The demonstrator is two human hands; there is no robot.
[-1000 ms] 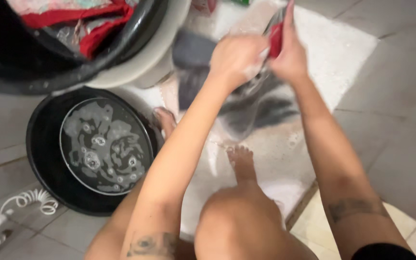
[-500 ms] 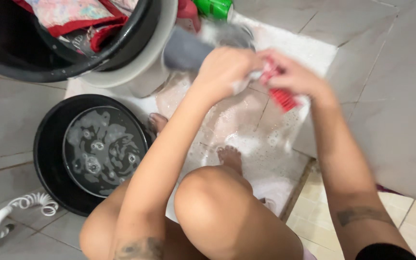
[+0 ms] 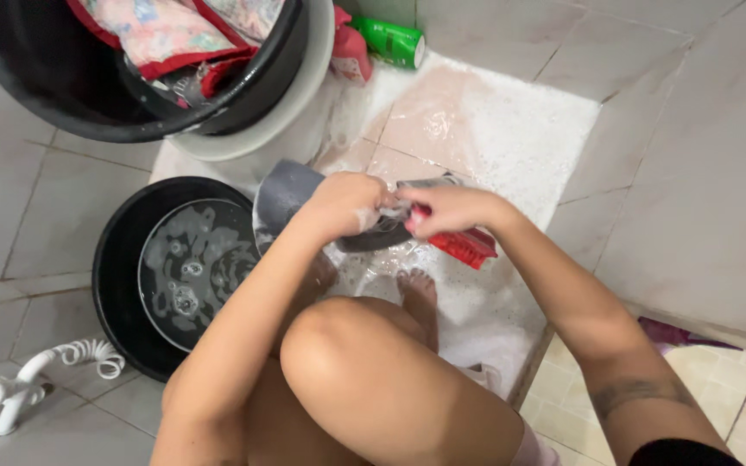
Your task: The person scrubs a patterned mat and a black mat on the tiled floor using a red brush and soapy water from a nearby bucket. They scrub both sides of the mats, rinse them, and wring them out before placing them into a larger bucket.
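Observation:
I am crouched over a wet, soapy tiled floor [image 3: 485,129]. My left hand [image 3: 343,205] grips a wet grey cloth [image 3: 287,194], bunched and held low between both hands. My right hand [image 3: 446,210] holds a red scrubbing brush [image 3: 466,246] and also pinches the same grey cloth. Both hands are covered in suds and touch each other over the cloth. My bare foot [image 3: 416,289] and knee [image 3: 338,345] are right below the hands.
A black basin [image 3: 123,259] of soapy water stands at my left. A larger black tub [image 3: 36,95] with red and patterned clothes sits in a white basin at the top left. A green bottle [image 3: 395,41] lies at the back. A white spray hose [image 3: 28,384] is at the bottom left.
The hands came down and toward me with the grey cloth and the red brush, from held-up and stretched out to bunched low. The view shifted to the left.

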